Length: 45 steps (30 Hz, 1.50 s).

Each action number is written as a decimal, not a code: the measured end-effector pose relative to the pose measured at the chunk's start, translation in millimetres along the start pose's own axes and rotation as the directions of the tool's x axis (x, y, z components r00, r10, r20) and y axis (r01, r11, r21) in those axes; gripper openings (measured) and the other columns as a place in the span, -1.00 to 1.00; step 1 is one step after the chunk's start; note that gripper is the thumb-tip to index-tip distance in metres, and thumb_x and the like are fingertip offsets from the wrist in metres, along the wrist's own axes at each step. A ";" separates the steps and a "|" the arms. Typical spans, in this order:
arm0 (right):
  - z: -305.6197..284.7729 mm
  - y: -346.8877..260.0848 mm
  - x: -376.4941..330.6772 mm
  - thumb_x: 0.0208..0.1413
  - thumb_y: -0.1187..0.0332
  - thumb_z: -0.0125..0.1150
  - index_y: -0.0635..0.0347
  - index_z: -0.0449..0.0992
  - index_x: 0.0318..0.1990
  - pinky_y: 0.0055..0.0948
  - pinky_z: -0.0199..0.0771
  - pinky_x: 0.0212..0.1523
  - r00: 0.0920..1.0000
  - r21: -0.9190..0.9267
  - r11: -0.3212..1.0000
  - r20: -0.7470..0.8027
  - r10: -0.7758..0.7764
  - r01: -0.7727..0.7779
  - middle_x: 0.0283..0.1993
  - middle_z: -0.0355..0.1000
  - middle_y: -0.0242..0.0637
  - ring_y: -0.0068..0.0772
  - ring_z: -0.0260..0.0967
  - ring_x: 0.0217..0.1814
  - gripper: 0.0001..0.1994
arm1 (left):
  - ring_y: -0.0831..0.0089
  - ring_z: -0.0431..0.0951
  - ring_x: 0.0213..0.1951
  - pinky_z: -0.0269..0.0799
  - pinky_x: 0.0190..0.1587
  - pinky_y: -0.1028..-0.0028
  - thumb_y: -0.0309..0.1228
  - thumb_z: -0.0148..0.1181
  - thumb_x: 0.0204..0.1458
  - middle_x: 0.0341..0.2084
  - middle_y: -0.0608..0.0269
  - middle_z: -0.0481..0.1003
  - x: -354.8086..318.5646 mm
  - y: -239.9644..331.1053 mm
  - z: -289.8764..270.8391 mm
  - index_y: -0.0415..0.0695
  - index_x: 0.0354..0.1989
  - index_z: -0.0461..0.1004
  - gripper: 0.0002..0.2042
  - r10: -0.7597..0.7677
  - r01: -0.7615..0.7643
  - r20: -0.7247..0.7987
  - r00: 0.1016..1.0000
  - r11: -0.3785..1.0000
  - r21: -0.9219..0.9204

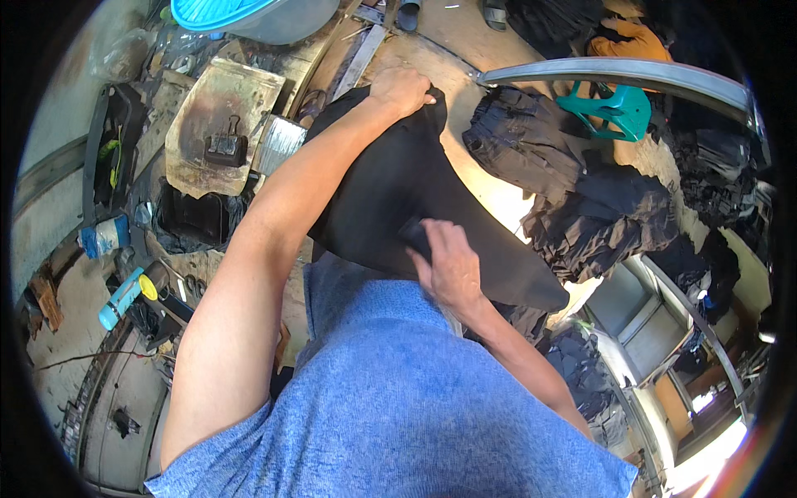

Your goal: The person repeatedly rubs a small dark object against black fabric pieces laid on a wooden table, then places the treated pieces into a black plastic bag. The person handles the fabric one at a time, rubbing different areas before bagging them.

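Note:
A smooth black piece of cloth (374, 187), perhaps a garment, is stretched out in front of my body. My left hand (403, 91) grips its far edge, with fingers closed round a bunched fold. Over its near part is my right hand (452, 266), thumb and fingers curled toward each other. Between them shows a small dark patch; whether it is a fold of the cloth or a separate piece I cannot tell. One side of the cloth tapers down to the right, past my right hand.
Piles of dark clothes (606, 220) lie to the right, near a green plastic stool (614, 112) and a curved metal rail (614, 70). At left are a stained board (220, 116) with a black clip, a light-blue bottle (122, 300) and a blue-rimmed tub (290, 21).

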State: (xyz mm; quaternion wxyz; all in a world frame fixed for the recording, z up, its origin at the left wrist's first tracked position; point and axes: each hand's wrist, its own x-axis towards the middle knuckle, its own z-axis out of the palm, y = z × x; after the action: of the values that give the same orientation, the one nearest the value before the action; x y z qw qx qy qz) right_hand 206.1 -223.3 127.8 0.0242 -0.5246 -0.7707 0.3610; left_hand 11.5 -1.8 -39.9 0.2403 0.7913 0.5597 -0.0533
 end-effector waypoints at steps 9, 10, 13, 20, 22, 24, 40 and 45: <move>-3.9 -7.1 14.2 0.28 0.16 0.50 0.31 0.51 0.26 0.01 0.67 0.06 0.957 -0.019 0.993 -0.267 0.110 -0.120 0.07 0.51 0.00 0.12 0.53 0.11 -0.46 | 0.01 0.79 0.01 0.68 0.10 0.03 0.17 0.27 0.33 -0.11 0.01 0.77 -1.6 2.0 0.4 -0.03 -0.03 0.80 -0.51 0.008 -0.008 0.015 1.000 0.999 0.045; -4.1 -10.7 9.0 0.27 0.16 0.51 0.31 0.52 0.26 0.01 0.68 0.07 0.964 -0.015 0.996 -0.251 0.087 -0.093 0.08 0.51 -0.01 0.11 0.53 0.11 -0.46 | 0.01 0.79 0.00 0.68 0.11 0.03 0.17 0.27 0.33 -0.11 0.02 0.77 -0.3 1.6 -0.6 -0.03 -0.03 0.80 -0.51 0.000 -0.001 0.029 1.000 1.000 0.027; -3.9 -10.8 -4.2 0.24 0.14 0.53 0.30 0.53 0.26 0.00 0.68 0.08 0.995 0.067 0.998 -0.095 0.027 -0.021 0.07 0.51 -0.03 0.10 0.54 0.11 -0.44 | 0.00 0.78 0.01 0.68 0.11 0.04 0.15 0.28 0.33 -0.11 0.03 0.78 4.3 0.7 -3.7 -0.04 -0.04 0.80 -0.52 0.010 -0.012 0.092 0.996 1.000 0.021; 2.0 20.7 -11.9 0.28 0.16 0.50 0.28 0.53 0.24 -0.04 0.70 0.04 0.952 -0.063 0.985 -0.275 0.138 -0.161 0.09 0.52 -0.08 0.06 0.55 0.12 -0.49 | -0.02 0.80 -0.03 0.70 0.06 0.03 0.16 0.31 0.31 -0.15 -0.06 0.77 1.1 1.4 -2.6 -0.05 -0.05 0.79 -0.51 -0.009 0.008 0.043 0.999 1.000 0.013; 3.4 18.6 -29.4 0.26 0.17 0.51 0.27 0.51 0.26 -0.07 0.73 0.04 0.979 -0.069 0.984 -0.130 0.154 -0.164 0.12 0.49 -0.11 0.03 0.55 0.13 -0.46 | -0.03 0.80 -0.03 0.70 0.05 0.03 0.16 0.31 0.31 -0.16 -0.06 0.77 0.0 0.5 -0.5 -0.04 -0.07 0.80 -0.52 -0.012 0.012 0.026 1.000 1.000 -0.007; 0.2 15.1 -37.8 0.26 0.12 0.51 0.27 0.54 0.26 -0.07 0.73 0.05 0.980 -0.053 0.979 -0.048 0.194 -0.197 0.12 0.51 -0.10 0.03 0.55 0.15 -0.46 | -0.02 0.80 -0.02 0.69 0.06 0.02 0.16 0.31 0.31 -0.13 -0.05 0.77 0.8 -0.6 1.3 -0.04 -0.07 0.80 -0.52 0.000 0.000 0.039 0.999 1.000 -0.009; -20.8 42.6 -56.8 0.20 0.11 0.54 0.17 0.56 0.28 -0.14 0.71 0.08 0.972 -0.146 0.973 -0.184 0.149 -0.177 0.13 0.52 -0.20 -0.05 0.53 0.19 -0.43 | 0.03 0.76 0.08 0.66 0.13 0.05 0.18 0.27 0.32 -0.02 0.01 0.76 3.6 0.0 -0.2 0.01 0.02 0.80 -0.51 0.018 -0.021 0.033 0.999 0.995 0.097; -21.9 72.4 -72.5 0.16 0.23 0.56 0.19 0.54 0.26 -0.14 0.71 0.02 0.976 -0.173 0.985 -0.217 -0.020 -0.019 0.11 0.51 -0.20 -0.04 0.50 0.12 -0.45 | 0.01 0.77 0.06 0.66 0.13 0.05 0.14 0.31 0.32 -0.05 0.03 0.77 1.2 -0.1 0.0 0.00 0.03 0.79 -0.53 0.003 -0.004 0.018 1.000 0.998 0.064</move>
State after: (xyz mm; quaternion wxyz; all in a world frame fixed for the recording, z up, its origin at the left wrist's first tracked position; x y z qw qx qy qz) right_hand 305.0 -257.9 126.6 0.0625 -0.5608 -0.7921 0.2326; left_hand 11.9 -0.8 -40.4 0.2201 0.7989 0.5542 -0.0780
